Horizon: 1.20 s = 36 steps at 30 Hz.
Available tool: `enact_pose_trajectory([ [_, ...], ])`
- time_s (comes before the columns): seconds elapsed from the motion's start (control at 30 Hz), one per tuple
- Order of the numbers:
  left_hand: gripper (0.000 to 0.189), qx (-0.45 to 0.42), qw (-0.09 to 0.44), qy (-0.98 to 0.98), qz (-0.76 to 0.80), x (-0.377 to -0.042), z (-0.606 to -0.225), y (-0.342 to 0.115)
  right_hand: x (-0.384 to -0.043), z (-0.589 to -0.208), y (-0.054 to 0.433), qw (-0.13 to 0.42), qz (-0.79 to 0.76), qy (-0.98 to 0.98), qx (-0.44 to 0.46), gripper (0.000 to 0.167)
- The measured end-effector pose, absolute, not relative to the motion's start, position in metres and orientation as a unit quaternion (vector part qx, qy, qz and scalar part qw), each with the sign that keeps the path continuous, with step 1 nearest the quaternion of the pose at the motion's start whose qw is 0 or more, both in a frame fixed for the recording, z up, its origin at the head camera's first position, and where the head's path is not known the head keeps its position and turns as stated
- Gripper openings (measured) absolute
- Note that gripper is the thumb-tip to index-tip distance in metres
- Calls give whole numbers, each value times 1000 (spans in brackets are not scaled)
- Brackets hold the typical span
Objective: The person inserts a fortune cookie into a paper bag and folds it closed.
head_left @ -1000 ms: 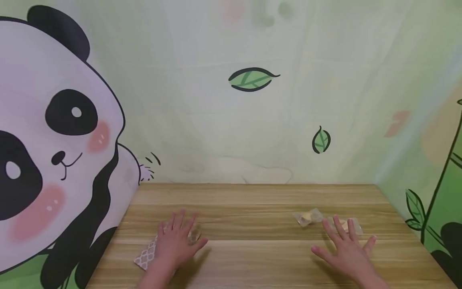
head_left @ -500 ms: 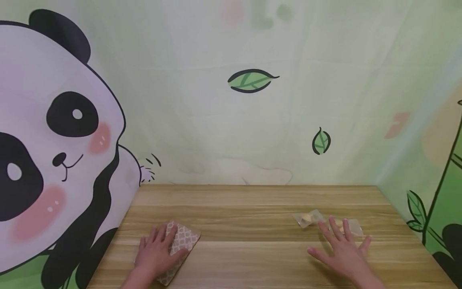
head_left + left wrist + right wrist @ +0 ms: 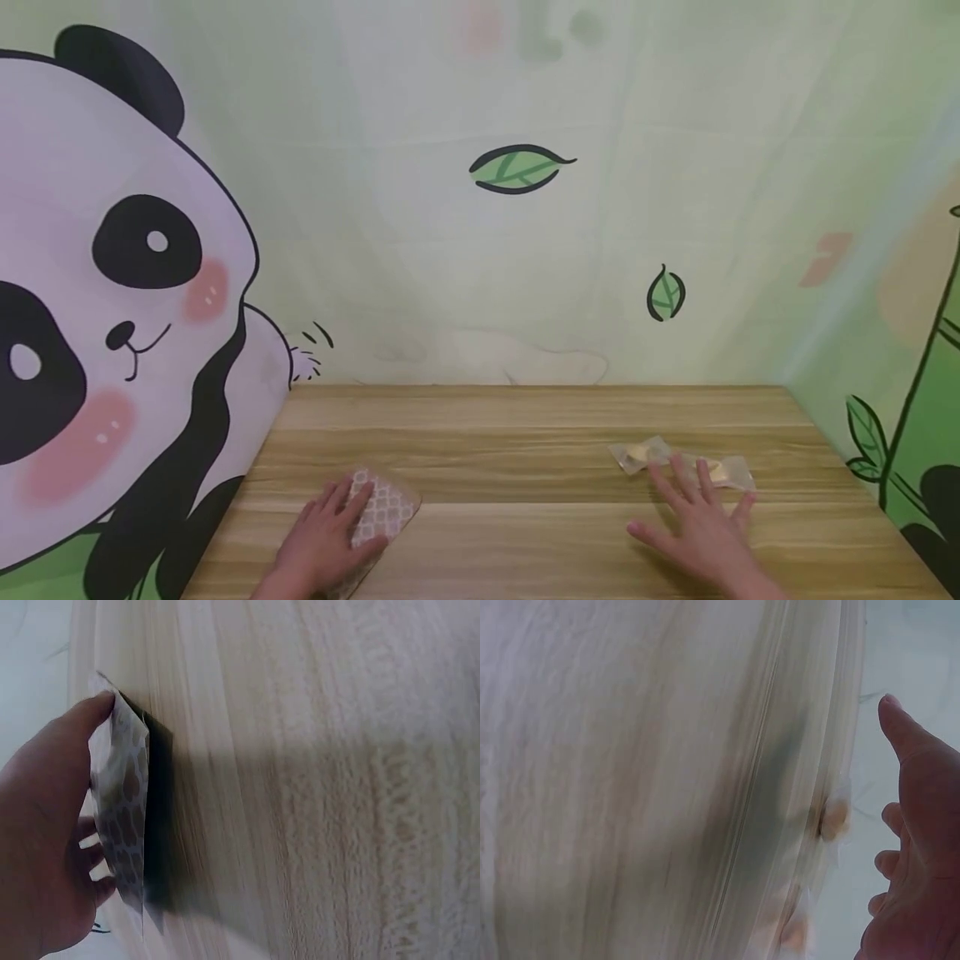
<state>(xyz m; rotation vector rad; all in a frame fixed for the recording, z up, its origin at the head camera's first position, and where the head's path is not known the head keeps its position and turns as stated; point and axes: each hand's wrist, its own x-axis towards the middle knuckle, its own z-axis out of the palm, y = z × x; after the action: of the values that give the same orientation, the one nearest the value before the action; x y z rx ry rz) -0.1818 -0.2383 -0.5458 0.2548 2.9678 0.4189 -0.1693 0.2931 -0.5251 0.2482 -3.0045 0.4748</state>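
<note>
My left hand (image 3: 318,537) rests on a flat, pinkish-brown packet with a white lattice pattern (image 3: 384,510) at the table's left. In the left wrist view the thumb lies at one corner of the patterned packet (image 3: 124,795), and the other fingertips touch its far side. The hand hides the packet's left part. My right hand (image 3: 703,533) hovers palm down with spread fingers, holding nothing. Close by its fingertips lie two small cream-coloured pieces in clear wrappers, one wrapped piece (image 3: 637,452) left of the other wrapped piece (image 3: 731,473), which the fingers partly cover.
The wood-grain table (image 3: 517,533) stretches between the hands. Behind it hangs a pale green cloth backdrop (image 3: 420,250) with printed leaves and a large printed panda (image 3: 172,333) at the left.
My left hand has moved left and down from above the patterned packet, baring its right side. The right hand has drifted slightly left. The wrapped pieces have stayed in place.
</note>
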Motion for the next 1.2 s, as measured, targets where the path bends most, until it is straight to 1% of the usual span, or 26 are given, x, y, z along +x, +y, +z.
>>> enact_pose_trajectory([
  [0.27, 89, 158, 71, 973, 149, -182, -548, -229, -170, -525, 279, 57, 162, -980, 102, 94],
  [0.5, 86, 246, 54, 958, 137, -181, -541, -203, -173, -522, 263, 63, 177, -975, 122, 91],
  [0.73, 87, 275, 76, 951, 120, -184, -532, -174, -175, -520, 250, 58, 177, -974, 129, 90],
  [0.93, 87, 314, 73, 941, 99, -185, -531, -153, -176, -523, 239, 63, 168, -973, 145, 90],
  [1.2, 87, 349, 89, 930, 73, -187, -530, -134, -179, -522, 221, 34, 166, -971, 167, 93],
])
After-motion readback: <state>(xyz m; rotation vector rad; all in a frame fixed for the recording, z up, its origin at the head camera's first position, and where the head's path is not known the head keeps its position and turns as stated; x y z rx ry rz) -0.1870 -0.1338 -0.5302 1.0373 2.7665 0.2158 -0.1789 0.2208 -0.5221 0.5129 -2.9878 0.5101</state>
